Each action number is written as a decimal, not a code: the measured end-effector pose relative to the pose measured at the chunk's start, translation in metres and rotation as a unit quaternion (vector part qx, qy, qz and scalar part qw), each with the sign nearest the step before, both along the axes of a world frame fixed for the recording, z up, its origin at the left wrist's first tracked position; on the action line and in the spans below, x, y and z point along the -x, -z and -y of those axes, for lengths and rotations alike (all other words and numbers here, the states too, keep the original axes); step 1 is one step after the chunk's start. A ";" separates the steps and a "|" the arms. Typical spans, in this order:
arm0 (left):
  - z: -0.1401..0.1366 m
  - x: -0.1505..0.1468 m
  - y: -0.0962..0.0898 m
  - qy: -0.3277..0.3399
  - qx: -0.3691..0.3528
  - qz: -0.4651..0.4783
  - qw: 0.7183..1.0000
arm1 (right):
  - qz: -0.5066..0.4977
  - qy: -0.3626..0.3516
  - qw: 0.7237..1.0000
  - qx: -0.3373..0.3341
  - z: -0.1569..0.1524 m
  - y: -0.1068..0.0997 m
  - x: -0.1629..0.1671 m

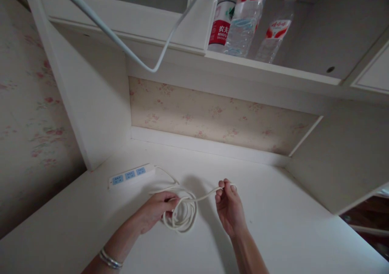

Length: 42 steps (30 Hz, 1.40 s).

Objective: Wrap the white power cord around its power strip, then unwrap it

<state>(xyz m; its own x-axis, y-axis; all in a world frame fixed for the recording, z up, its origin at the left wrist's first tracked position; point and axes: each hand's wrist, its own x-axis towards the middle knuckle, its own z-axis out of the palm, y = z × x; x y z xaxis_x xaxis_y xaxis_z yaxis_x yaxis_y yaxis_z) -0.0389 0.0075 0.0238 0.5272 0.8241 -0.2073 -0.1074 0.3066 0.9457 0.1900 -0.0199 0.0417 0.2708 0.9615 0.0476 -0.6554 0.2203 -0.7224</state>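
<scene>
Gripping coiled cord (192, 214), white desktop (273, 217), floral wallpaper (209, 114)

Up on the shelf (273, 68), I can read 农夫 over NONGFU in white on the left bottle (219, 30)'s red label band. The rightmost bottle (276, 33) seems to say 娃哈哈, in red. The middle bottle (242, 28)'s lettering and the smaller print escape me.

A: Cable (189, 221) finish?
B: Smooth plastic jacket, low sheen. Power strip (133, 176) at left looks plastic too, satin.
A: Desktop (273, 225)?
B: Smooth, mostly matt. Far wallpaper (206, 116) reads as matt paper.
A: Anything shiny?
B: Bracelet (110, 260), near left: polished metal. Bottles (241, 33), far right: clear glossy plastic.
</scene>
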 end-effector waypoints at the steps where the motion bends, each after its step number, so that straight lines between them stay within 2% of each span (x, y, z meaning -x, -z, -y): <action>1: -0.001 -0.001 0.001 -0.032 0.011 0.005 0.999 | 0.009 -0.019 1.000 -0.003 0.001 0.001 0.006; 4: -0.005 -0.002 0.003 -0.128 0.034 0.044 0.990 | 0.033 -0.076 0.996 -0.023 0.003 0.007 0.020; 6: -0.008 -0.002 0.002 -0.154 0.035 0.086 0.984 | 0.039 -0.105 0.993 -0.034 0.003 0.011 0.025; 9: -0.012 0.000 0.002 -0.138 0.052 0.147 0.978 | 0.045 -0.141 0.988 -0.034 0.004 0.018 0.031; 13: -0.015 0.002 0.006 -0.101 0.117 0.181 0.971 | 0.071 -0.174 0.981 -0.039 0.004 0.025 0.036; 16: -0.013 -0.001 0.011 -0.095 0.121 0.153 0.976 | 0.067 -0.162 0.983 -0.049 0.004 0.021 0.032; 22: -0.002 -0.009 0.004 -0.035 0.041 0.068 0.996 | 0.041 -0.120 0.990 -0.062 0.004 0.005 0.017; 27: 0.003 -0.007 -0.006 -0.001 0.013 0.048 0.999 | 0.045 -0.161 0.984 -0.055 0.007 0.009 0.026; 31: 0.004 -0.004 -0.005 0.025 -0.002 0.015 1.000 | 0.080 -0.218 0.972 -0.032 0.009 0.018 0.038; 36: -0.004 -0.008 0.008 -0.007 -0.109 -0.089 0.990 | 0.108 -0.267 0.957 -0.019 0.010 0.018 0.041; 38: -0.007 -0.009 0.011 -0.010 -0.138 -0.102 0.985 | 0.077 -0.241 0.967 -0.013 0.007 0.014 0.033; 42: -0.008 -0.011 0.013 -0.044 -0.132 -0.125 0.982 | -0.062 -0.131 0.989 0.026 -0.003 0.010 0.007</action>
